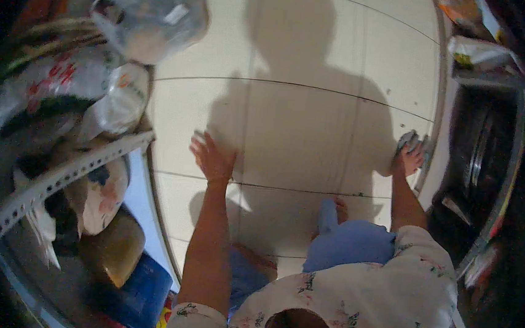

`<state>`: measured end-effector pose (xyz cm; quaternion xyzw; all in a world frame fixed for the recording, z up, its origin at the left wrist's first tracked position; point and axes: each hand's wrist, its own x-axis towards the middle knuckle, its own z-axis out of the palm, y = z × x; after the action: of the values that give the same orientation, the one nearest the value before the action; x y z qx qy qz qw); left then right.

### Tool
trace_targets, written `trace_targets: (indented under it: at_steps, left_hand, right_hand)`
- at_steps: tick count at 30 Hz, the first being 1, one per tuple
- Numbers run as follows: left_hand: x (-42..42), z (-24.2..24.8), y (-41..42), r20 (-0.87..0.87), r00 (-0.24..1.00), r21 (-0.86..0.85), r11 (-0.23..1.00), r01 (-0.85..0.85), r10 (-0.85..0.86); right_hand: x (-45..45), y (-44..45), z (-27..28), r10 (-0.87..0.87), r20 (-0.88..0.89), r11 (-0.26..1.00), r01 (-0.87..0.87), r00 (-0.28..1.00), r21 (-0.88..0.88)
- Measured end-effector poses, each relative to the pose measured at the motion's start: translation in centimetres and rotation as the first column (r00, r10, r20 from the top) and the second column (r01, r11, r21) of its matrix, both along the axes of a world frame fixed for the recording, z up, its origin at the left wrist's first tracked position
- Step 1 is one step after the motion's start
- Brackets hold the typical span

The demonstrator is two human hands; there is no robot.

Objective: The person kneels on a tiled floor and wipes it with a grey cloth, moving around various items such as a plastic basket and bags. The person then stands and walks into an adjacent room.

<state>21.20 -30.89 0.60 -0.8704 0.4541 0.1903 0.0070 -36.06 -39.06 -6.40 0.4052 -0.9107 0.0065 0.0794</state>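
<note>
My left hand [213, 156] is held over the pale tiled floor [292, 134], fingers spread, holding nothing. My right hand [410, 158] is farther right, close to the floor's edge beside the right-hand shelving. Its fingers look spread, and a grey-blue shape, perhaps a cloth or a shadow, shows behind the fingertips; whether the hand holds it is unclear. Between the two hands lies floor with my body's shadow on it. My bare feet and blue trousers [350, 247] show below.
On the left, a perforated metal shelf edge [76, 177] juts in, with plastic bags [158, 21] above it and a blue container [144, 289] below. A dark shelf compartment [476, 148] stands at the right, with packets [484, 54] above it.
</note>
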Motion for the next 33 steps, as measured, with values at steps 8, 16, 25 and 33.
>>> trace_targets:
  at_steps: [8, 16, 25, 33]
  left_hand:
    - [2.7, 3.1, 6.1, -0.025, 0.952, 0.534, 0.809, -0.244, 0.304]
    - [2.6, 2.3, 5.7, -0.043, 0.964, 0.598, 0.780, -0.186, 0.263]
    - [2.3, 3.1, 4.7, 0.006, 0.954, 0.582, 0.775, -0.247, 0.300]
    - [2.3, 1.2, 5.6, 0.031, 0.992, 0.599, 0.792, -0.116, 0.122]
  right_hand:
    - [25.4, -13.6, 4.3, 0.777, 0.146, 0.622, -0.783, 0.613, -0.021]
    - [52.5, -12.8, 6.2, 0.981, 0.178, 0.101, -0.990, 0.083, -0.095]
    - [56.7, -0.8, 4.7, 0.913, 0.324, -0.165, -0.949, -0.249, -0.268]
    - [36.0, -1.9, 6.1, 0.799, 0.358, 0.542, -0.837, 0.483, -0.081]
